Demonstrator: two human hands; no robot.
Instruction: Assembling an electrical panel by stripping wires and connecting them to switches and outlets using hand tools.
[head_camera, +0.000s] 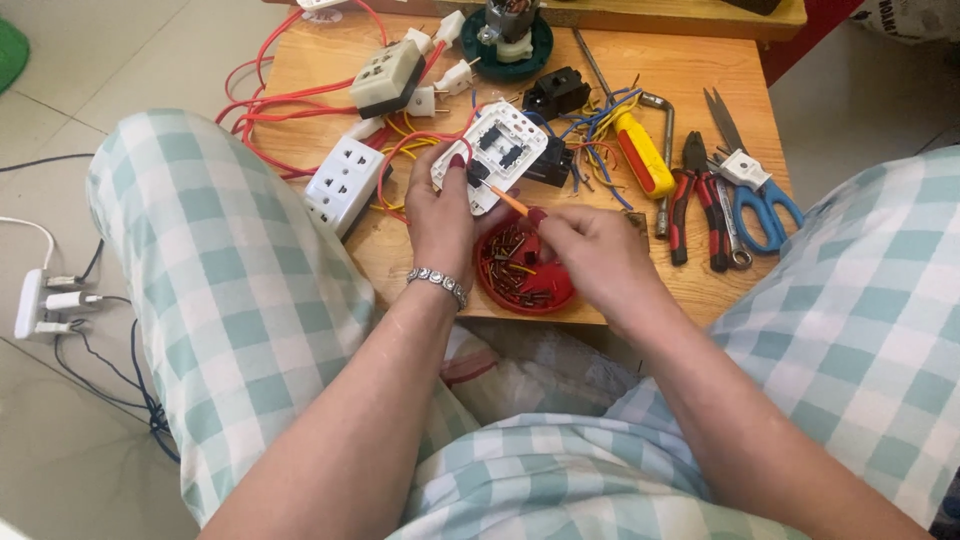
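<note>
Wooden low table (690, 70) on pale tiled floor (80, 130); left hand (440, 215) clutching white socket plate (490, 155), right hand (590, 250) pinching orange screwdriver (512, 203).

Glossy white plastic socket plate (497, 152), matt wooden table (640, 75), soft checked cloth trousers (230, 290).

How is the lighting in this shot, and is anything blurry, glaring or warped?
Head view: soft, even daylight, with faint shadows under the left hand and right hand; the white plastic switch plate and round red plastic dish of small screws are sharp; no strong glare on the wooden tabletop; the checked knees bulge slightly toward the frame edges.
</note>
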